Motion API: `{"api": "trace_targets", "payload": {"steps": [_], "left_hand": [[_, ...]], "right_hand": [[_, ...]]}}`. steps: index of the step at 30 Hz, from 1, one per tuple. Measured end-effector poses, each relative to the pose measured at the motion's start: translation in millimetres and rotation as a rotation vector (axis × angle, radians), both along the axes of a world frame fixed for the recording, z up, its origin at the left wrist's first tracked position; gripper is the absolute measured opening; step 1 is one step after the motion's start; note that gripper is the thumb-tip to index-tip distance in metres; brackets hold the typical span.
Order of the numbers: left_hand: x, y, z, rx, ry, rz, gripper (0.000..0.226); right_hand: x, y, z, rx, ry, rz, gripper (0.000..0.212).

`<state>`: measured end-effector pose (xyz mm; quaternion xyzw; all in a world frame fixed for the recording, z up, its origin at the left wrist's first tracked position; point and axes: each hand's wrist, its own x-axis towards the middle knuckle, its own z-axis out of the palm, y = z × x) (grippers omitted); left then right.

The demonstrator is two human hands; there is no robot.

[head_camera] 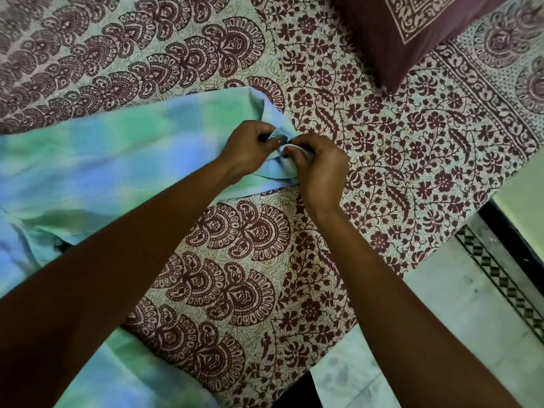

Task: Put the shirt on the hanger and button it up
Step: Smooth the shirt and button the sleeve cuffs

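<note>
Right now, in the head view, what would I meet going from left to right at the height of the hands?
shirt → left hand → right hand → floral part of the bedsheet. Both hands pinch the shirt.

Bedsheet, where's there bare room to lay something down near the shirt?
Bare bedsheet lies beyond the right hand, below the pillow, and along the top above the shirt. A smaller patch sits between the two forearms. It is crowded in the middle, where the left hand and the right hand pinch the shirt's end.
</note>
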<state>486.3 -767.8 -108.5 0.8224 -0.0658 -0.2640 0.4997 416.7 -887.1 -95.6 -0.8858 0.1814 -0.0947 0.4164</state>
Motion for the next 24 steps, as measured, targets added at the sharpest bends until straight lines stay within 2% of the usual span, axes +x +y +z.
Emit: {"api": "trace_targets", "payload": {"steps": [3,5,8,13,16,18,24], "left_hand": [[0,2,2,-0.049,0.055,0.044,0.029],[0,0,5,-0.027,0.058,0.051,0.030],[2,-1,5,-0.022,0.060,-0.009,0.034],[1,7,-1,-0.087,0.087,0.007,0.037],[-2,7,5,-0.163,0.131,0.050,0.020],[-4,4,10,-0.215,0.152,0.057,0.019],[-5,7,11,-0.207,0.100,0.041,0.016]], "right_hand": [[3,-1,2,-0.047,-0.007,0.090,0.014],[2,-1,4,-0.123,-0.077,0.130,0.011],[0,-2,2,-0.186,-0.146,0.140,0.009],[9,-7,2,-0.083,-0.077,0.204,0.007],[10,-10,3,-0.077,-0.081,0.252,0.005],[8,-12,0,-0.088,-0.071,0.255,0.004],[8,-12,-1,-0.051,-0.044,0.250,0.004]]}}
